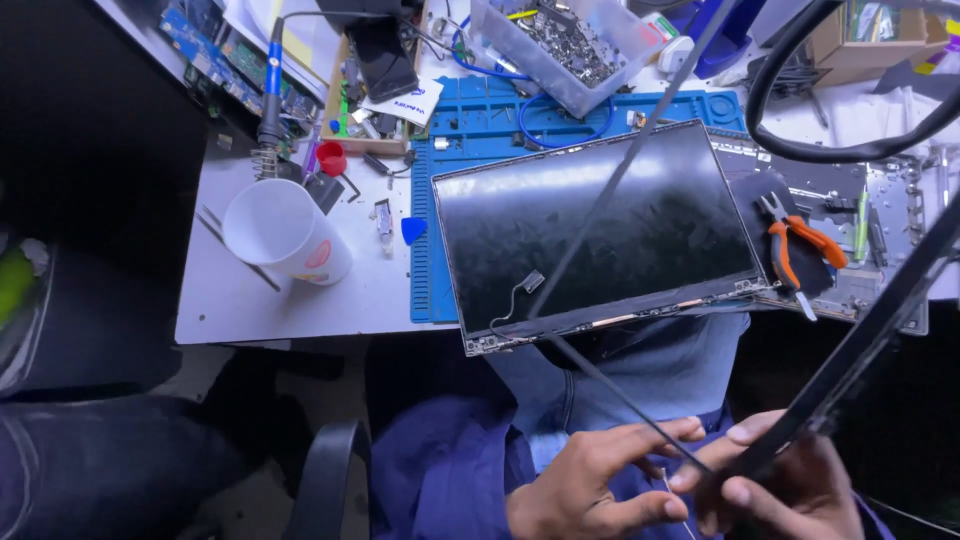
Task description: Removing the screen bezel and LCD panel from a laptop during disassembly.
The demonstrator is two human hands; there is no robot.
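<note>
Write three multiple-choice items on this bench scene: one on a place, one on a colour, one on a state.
1. Where do the pliers lie?
A. right of the laptop panel
B. inside the white cup
C. on the floor

2. What colour is the mat under the panel?
A. red
B. blue
C. yellow

3. What do both hands hold?
A. a thin black bezel frame
B. the soldering iron
C. nothing

Answers:
1 A, the orange handles lie by the panel's right edge.
2 B, blue shows above and left of the panel.
3 A, the left hand and right hand pinch the frame's strips with their fingers.
</note>
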